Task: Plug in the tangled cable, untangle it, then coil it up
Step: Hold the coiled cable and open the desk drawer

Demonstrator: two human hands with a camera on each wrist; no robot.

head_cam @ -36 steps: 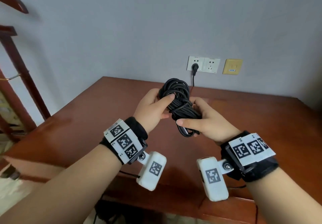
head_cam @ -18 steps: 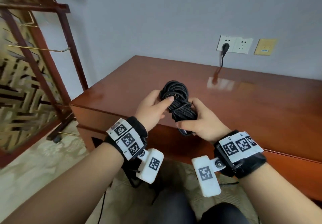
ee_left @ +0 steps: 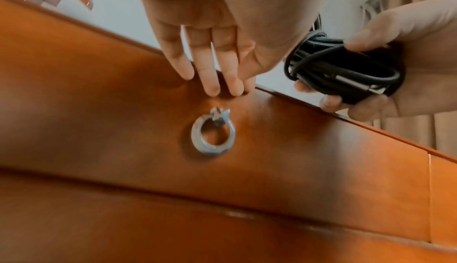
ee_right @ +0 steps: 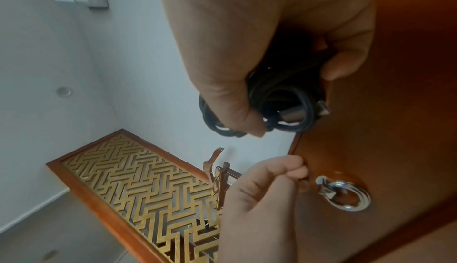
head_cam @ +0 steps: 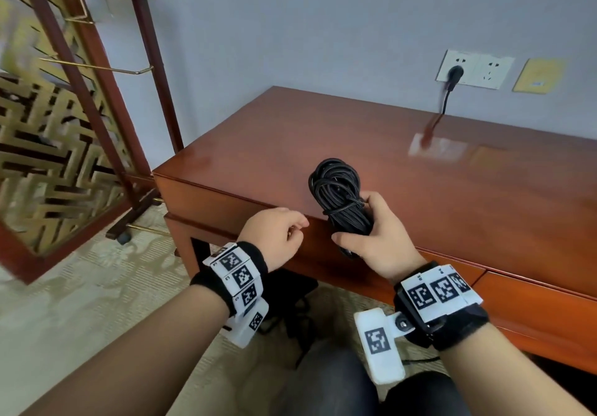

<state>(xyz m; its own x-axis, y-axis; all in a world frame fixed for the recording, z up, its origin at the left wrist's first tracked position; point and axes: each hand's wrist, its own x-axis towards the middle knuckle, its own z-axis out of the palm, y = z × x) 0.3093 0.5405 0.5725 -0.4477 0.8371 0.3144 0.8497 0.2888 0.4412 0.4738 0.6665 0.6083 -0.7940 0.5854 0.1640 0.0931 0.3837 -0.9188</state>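
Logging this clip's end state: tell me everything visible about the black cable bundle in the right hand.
The cable bundle is a thin black cord wound into a tight elongated coil, with a few turns wrapped crosswise round its middle to bind it. A silvery metal connector lies along its lower end. It stands roughly upright in the air just in front of the wooden desk edge. Only the right hand touches it, fingers and thumb curled round the lower half. The left hand is apart from it.

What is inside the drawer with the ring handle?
Unknown: the drawer is closed, so its contents are hidden. Only its front and ring handle show, with the left hand just above.
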